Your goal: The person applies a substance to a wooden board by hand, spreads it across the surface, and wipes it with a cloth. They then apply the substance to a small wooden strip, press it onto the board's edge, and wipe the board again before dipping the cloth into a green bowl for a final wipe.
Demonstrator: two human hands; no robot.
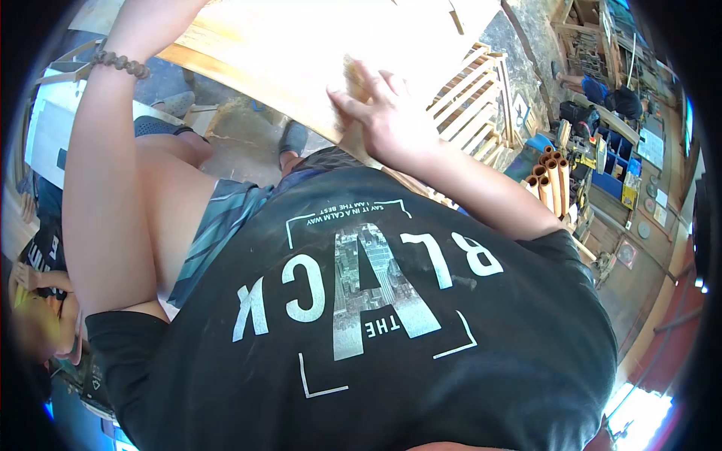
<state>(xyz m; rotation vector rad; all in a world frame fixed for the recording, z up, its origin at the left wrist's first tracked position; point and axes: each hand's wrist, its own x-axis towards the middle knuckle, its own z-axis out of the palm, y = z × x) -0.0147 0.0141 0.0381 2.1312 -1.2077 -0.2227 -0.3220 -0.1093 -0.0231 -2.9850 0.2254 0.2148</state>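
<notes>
A pale wooden board (248,71), strongly overlit, stretches across the top of the head view in front of my body. My right hand (387,116) is over its near edge, fingers bent and smeared by motion. Between those fingers shows a small tan piece (351,74) that looks like sandpaper, pressed close to the board. My left hand (167,16) reaches to the board's far left part. Only its wrist side, with a beaded bracelet (120,65), is in the picture; the fingers are cut off by the top edge.
A slatted wooden frame (470,98) stands right of the board. Farther right are a bundle of brown tubes (553,177), a blue bin (613,154) and a crouching person (620,98). At left are a white panel (56,128) and another person's arm (45,280).
</notes>
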